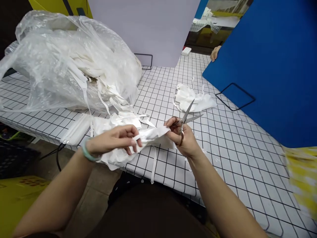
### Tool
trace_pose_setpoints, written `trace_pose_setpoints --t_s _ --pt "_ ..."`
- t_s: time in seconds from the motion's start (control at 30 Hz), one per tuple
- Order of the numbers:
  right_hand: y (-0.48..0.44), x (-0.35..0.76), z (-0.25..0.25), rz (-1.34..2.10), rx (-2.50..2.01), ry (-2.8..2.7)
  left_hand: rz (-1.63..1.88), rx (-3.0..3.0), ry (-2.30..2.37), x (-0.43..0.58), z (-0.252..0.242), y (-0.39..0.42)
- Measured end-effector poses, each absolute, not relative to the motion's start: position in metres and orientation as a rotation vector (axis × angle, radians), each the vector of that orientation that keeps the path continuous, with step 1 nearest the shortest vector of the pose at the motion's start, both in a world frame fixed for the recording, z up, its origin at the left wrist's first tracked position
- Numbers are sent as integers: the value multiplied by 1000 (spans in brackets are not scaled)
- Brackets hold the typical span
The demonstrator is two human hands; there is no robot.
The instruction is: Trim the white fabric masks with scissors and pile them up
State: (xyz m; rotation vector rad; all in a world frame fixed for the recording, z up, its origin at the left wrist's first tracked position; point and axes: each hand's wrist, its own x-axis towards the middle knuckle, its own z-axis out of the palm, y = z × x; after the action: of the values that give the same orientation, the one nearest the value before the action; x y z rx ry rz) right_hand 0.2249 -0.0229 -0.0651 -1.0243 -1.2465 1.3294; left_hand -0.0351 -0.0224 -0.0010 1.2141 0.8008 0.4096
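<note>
Low over the table's front edge, my right hand (187, 138) has its fingers through the handles of metal scissors (183, 121), whose blades are spread and point away to the right. The same hand's fingertips pinch one end of a white fabric piece (156, 132). My left hand (121, 140), with a pale green bangle (88, 151) at the wrist, pinches the other end of the piece. A thin white strap (154, 165) hangs below it. Beneath and behind my left hand lies a heap of white fabric pieces with straps (116, 158).
A large clear plastic bag (49, 62) of white pieces stands at the left. Another small white pile (193, 99) lies further back on the grid-patterned table (235, 165). A blue panel (267, 72) stands right, with another person's hand (215, 53) at its edge; a lilac panel (146, 29) stands behind.
</note>
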Motion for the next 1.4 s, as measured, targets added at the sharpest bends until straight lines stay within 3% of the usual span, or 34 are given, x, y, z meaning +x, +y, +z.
trace_pose_setpoints --t_s 0.17,0.33,0.43,0.6,0.7,0.8,1.07,1.23,1.4 --pt "-34 225 -68 1230 -1060 -1302 433 851 693 -1 -50 -43" --pt "-39 231 -71 989 -1233 -1492 815 1563 1103 10 -37 -67" --pt "-39 225 -80 859 -1304 -1426 853 1847 1208 14 -33 -85" --pt "-40 209 -85 932 -1225 -1083 485 988 825 28 -53 -90" --pt "-40 205 -81 966 -1171 -1095 467 454 547 39 -63 -82" --pt "-39 207 -79 945 -1126 -1115 488 344 534 47 -64 -77" --pt "-36 216 -84 1110 -1321 -1053 696 939 800 38 -44 -90" --pt "-45 211 -86 1285 -1363 -1075 644 1070 770 26 -29 -87" --pt "-58 199 -94 1365 -1355 -1080 1083 1432 921 31 -19 -81"
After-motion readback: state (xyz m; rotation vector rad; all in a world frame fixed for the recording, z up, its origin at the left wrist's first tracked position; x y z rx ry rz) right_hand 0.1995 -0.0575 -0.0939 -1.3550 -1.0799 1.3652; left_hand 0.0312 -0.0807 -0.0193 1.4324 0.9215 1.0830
